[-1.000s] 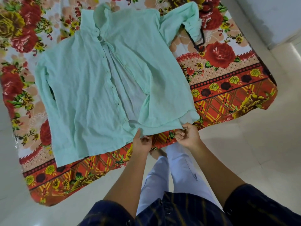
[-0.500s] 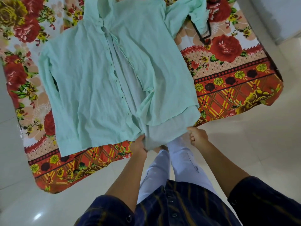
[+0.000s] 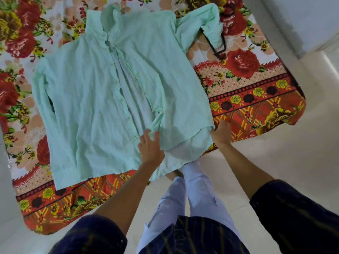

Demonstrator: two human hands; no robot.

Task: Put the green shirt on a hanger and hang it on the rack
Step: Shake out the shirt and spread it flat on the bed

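Observation:
The light green shirt [image 3: 95, 99] lies front up on a floral bedsheet [image 3: 256, 99], its front placket partly undone and its hem hanging over the near edge. My left hand [image 3: 150, 146] rests on the lower front by the placket with fingers spread. My right hand [image 3: 221, 132] touches the shirt's right hem corner with fingers extended. A black hanger [image 3: 219, 51] lies at the far right, mostly hidden under the folded right sleeve cuff [image 3: 212, 32]. No rack is in view.
The sheet-covered surface ends at its near edge [image 3: 55, 204] and right corner [image 3: 297, 114]. Pale tiled floor [image 3: 275, 158] lies in front and to the right. My legs in light trousers [image 3: 194, 195] stand against the near edge. A white wall [image 3: 302, 19] rises at the right.
Both hands have let go of the hem they were pinching. The left hand moved up onto the shirt front and spread its fingers; the right hand shifted right to the hem corner.

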